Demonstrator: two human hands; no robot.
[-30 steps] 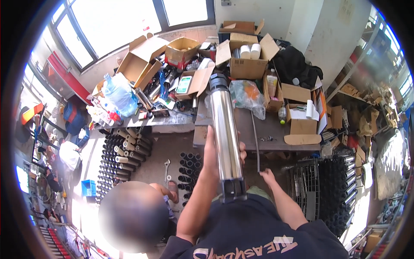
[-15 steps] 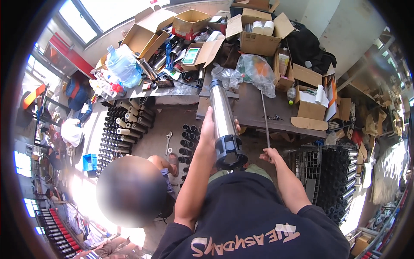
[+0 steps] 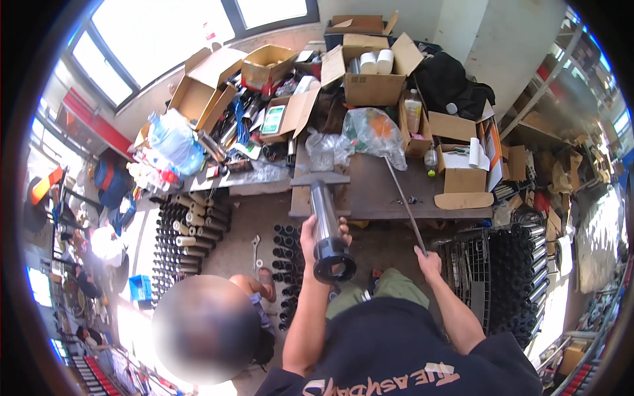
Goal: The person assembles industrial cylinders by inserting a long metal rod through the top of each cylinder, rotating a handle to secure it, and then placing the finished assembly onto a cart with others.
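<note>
**Head view: steel tube lifted in the left hand, thin rod in the right**

From the head view I read the scene left to right. At the far left, rows of dark upright tubes (image 3: 175,244) stood on the floor, and a second person crouched just beside them, low in the picture. Next came my left hand (image 3: 316,239), wrapped closed around a long, shiny steel cylinder with a black ring collar (image 3: 325,228). The cylinder was off the bench, tilted, its collared open end toward me and its far end reaching over the front edge of the dark metal workbench (image 3: 376,191). Further right, my right hand (image 3: 429,261) was closed on the near end of a thin, straight grey metal rod (image 3: 403,201), which slanted up across the bench top toward a clear plastic bag (image 3: 373,132).

I judged the pick-up done for both pieces: each was in hand and clear of any rack. The rod was not inside the cylinder, and the two were well apart, so any joining or setting down looked still to be done. Open cardboard boxes (image 3: 373,72) crowded the back of the bench.
</note>
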